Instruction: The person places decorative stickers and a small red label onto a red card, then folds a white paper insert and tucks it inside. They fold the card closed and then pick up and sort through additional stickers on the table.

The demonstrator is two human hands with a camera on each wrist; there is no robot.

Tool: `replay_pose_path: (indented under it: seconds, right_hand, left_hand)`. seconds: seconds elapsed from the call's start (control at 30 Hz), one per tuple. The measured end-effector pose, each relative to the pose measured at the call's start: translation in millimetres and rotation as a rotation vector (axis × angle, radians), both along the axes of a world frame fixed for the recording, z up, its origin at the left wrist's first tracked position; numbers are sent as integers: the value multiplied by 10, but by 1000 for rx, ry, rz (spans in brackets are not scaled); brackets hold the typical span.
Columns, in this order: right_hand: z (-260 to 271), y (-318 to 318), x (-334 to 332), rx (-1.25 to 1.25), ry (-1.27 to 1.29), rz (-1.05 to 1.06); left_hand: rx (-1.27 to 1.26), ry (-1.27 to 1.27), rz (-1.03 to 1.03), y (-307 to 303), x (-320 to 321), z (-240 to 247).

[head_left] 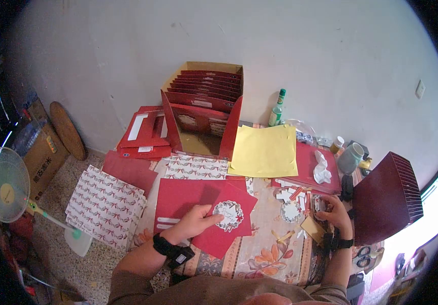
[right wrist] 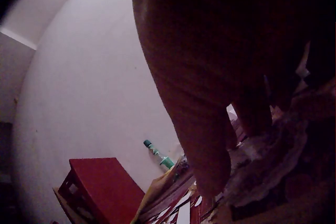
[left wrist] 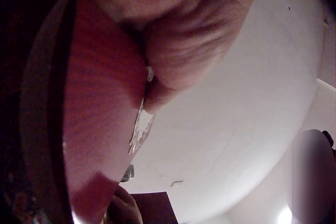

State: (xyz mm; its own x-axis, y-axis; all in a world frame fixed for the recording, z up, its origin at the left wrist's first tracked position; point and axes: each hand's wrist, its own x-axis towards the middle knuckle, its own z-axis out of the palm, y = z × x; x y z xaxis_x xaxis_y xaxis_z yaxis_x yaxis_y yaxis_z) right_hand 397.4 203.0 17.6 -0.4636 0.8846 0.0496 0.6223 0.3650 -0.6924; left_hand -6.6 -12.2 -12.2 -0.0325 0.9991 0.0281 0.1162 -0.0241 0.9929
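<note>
Nearer the person than the box (head_left: 202, 96), the left hand (head_left: 197, 222) grips a red card (head_left: 219, 243), its thumb lying on top, against the edge of a wreath (head_left: 228, 215). That card overlaps a larger red sheet (head_left: 175, 201) with white strips at its left end, so part of the sheet is covered.

Right of the box and closer to the person, the right hand (head_left: 337, 215) reaches into a cluster of paper pieces. Its fingers are bent down at a second wreath (head_left: 320, 204) and partly hide it; whether they pinch it, I cannot tell. A third wreath (head_left: 290, 212) lies left of that hand, and a tan piece (head_left: 313, 230) lies just beside it, on the person's side.

Directly right of the box are yellow sheets (head_left: 263, 151), overlapping a red stack (head_left: 308, 165) with a crumpled tissue (head_left: 322, 168) on top. Behind the sheets stands a green bottle (head_left: 277, 108); farther right are a jar (head_left: 350, 158) and a dark red box (head_left: 387, 198), just beyond the right hand. Left of the box lie red folders (head_left: 145, 133), with patterned sheets (head_left: 104, 206) nearer the person.
</note>
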Motion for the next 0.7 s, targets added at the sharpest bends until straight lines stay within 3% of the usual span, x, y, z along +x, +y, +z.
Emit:
replay_pose_path:
  seconds: [0.63,0.7]
  right_hand:
    - [-22,5,8,35,-28,2]
    - [5,-10,-4,23,-38,-3]
  left_hand:
    - [22,-26,28,11,-9,-68]
    - [-107,-7,-41,2,-42,-54]
